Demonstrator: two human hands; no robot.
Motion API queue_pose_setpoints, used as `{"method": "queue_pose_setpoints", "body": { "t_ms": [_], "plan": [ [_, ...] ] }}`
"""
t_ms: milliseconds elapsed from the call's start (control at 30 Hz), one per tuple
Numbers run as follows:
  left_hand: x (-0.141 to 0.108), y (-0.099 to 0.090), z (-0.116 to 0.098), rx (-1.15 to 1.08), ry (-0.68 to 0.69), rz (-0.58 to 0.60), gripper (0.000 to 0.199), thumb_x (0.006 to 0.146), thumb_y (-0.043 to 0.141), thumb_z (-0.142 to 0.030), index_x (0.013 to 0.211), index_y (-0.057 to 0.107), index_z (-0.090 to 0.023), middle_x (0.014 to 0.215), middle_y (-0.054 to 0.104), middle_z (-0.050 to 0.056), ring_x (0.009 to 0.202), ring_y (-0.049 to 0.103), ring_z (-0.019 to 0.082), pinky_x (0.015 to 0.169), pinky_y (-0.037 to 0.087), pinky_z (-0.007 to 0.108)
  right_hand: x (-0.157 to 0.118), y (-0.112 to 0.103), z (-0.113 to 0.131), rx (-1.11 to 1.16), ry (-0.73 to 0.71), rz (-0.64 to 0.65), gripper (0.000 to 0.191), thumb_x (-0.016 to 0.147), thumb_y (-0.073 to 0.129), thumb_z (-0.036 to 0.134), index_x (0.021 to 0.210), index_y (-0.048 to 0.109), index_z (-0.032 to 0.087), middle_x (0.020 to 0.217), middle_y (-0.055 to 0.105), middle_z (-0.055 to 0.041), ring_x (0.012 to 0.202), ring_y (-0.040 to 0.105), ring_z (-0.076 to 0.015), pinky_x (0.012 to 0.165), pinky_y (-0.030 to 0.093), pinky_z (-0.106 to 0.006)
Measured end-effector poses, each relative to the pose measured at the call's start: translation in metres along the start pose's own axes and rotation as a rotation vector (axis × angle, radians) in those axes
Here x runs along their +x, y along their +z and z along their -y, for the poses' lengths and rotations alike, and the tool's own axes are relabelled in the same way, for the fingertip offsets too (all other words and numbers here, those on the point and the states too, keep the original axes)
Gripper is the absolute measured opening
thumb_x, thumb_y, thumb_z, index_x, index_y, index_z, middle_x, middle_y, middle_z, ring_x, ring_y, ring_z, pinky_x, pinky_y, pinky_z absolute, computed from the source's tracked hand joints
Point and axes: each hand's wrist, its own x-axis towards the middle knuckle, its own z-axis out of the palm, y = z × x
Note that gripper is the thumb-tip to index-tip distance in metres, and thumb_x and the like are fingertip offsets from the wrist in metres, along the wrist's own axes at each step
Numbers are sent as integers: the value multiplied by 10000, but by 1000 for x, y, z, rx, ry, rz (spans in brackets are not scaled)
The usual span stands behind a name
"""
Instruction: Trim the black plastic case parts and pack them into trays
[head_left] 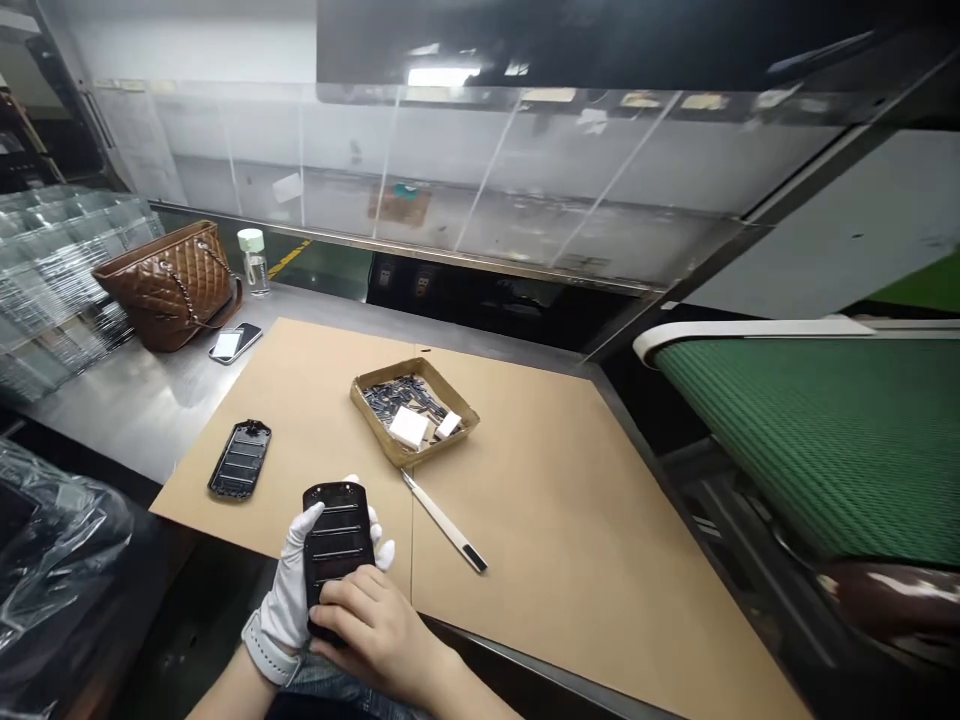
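Note:
A glossy black plastic panel [337, 530] with raised cross ribs is held at the front edge of the cardboard. My left hand [289, 580], in a white glove, wraps round it from beneath, thumb on its left edge. Bare, my right hand [375, 630] lies over the panel's lower end with curled fingers; whether a small part sits under the fingertips is hidden. A similar black panel [240, 460] lies to the left. Beyond my hands stands a shallow brown box [416, 460] of small dark strips [401, 395] and white blocks [409, 427].
A white-handled craft knife [446, 522] lies right of my hands on the cardboard sheet [540, 480]. Far left are a brown quilted handbag [176, 290], a phone [236, 343], a bottle [255, 262] and stacked clear trays [67, 270]. A green conveyor belt [825, 430] runs at right.

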Motion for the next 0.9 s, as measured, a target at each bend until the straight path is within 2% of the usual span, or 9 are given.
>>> {"method": "queue_pose_setpoints", "body": {
  "t_ms": [100, 200, 267, 367, 433, 533, 700, 767, 900],
  "plan": [
    [-8, -10, 0, -112, -14, 39, 504, 789, 570, -582, 1087, 654, -184, 1076, 675, 89, 1063, 607, 265, 985, 428, 443, -7, -9, -4, 117, 43, -22, 228, 939, 484, 368, 1037, 621, 213, 915, 714, -76, 819, 650, -189, 769, 536, -348],
    [-16, -21, -4, -182, -101, 162, 488, 709, 646, -508, 1034, 691, -147, 940, 713, 93, 983, 647, 276, 975, 424, 433, -2, -31, -19, 224, 393, -138, 259, 947, 467, 313, 1162, 597, 249, 1147, 660, -119, 1087, 610, -228, 939, 497, -418],
    [-20, -25, -9, -107, -140, 248, 422, 661, 709, -384, 996, 707, -127, 888, 723, 109, 925, 666, 296, 923, 450, 449, 8, -44, -29, 446, 589, -14, 360, 942, 465, 403, 1243, 574, 240, 1256, 614, -135, 1198, 558, -238, 993, 472, -428],
    [-23, -29, -17, 120, -146, 366, 407, 585, 775, -311, 954, 729, -145, 869, 731, 105, 930, 664, 320, 876, 470, 440, 26, -55, -38, 918, 533, 386, 517, 879, 465, 580, 1194, 646, 213, 1283, 614, -133, 1214, 558, -245, 1023, 448, -411],
    [-22, -31, -22, 245, -129, 375, 432, 568, 794, -345, 960, 734, -172, 880, 731, 97, 966, 649, 324, 872, 469, 427, 33, -56, -40, 1035, 488, 482, 572, 814, 548, 608, 1203, 648, 201, 1320, 587, -143, 1232, 542, -258, 1040, 424, -412],
    [-18, -34, -25, 336, -117, 364, 451, 575, 785, -425, 941, 740, -165, 864, 726, 109, 954, 647, 337, 861, 469, 443, 36, -55, -38, 1007, 511, 452, 612, 751, 658, 565, 1253, 613, 217, 1367, 546, -145, 1266, 506, -271, 1067, 385, -427],
    [-13, -35, -27, 469, -81, 388, 503, 571, 769, -520, 927, 744, -165, 838, 723, 96, 949, 645, 343, 897, 456, 466, 33, -57, -34, 1047, 529, 395, 561, 767, 670, 519, 1247, 618, 232, 1347, 565, -138, 1255, 517, -266, 1056, 399, -420],
    [-11, -33, -30, 512, -42, 396, 501, 589, 762, -508, 956, 735, -167, 886, 722, 95, 967, 638, 336, 919, 448, 462, 34, -60, -35, 1080, 532, 375, 539, 776, 671, 502, 1239, 623, 230, 1321, 587, -134, 1253, 520, -256, 1063, 390, -410],
    [-6, -29, -36, 598, 24, 541, 508, 555, 792, -378, 1004, 706, -156, 992, 708, 102, 982, 627, 325, 919, 458, 463, 36, -64, -33, 1168, 498, 418, 553, 752, 703, 497, 1223, 632, 216, 1335, 576, -132, 1284, 487, -258, 1079, 369, -406]
  ]
}}
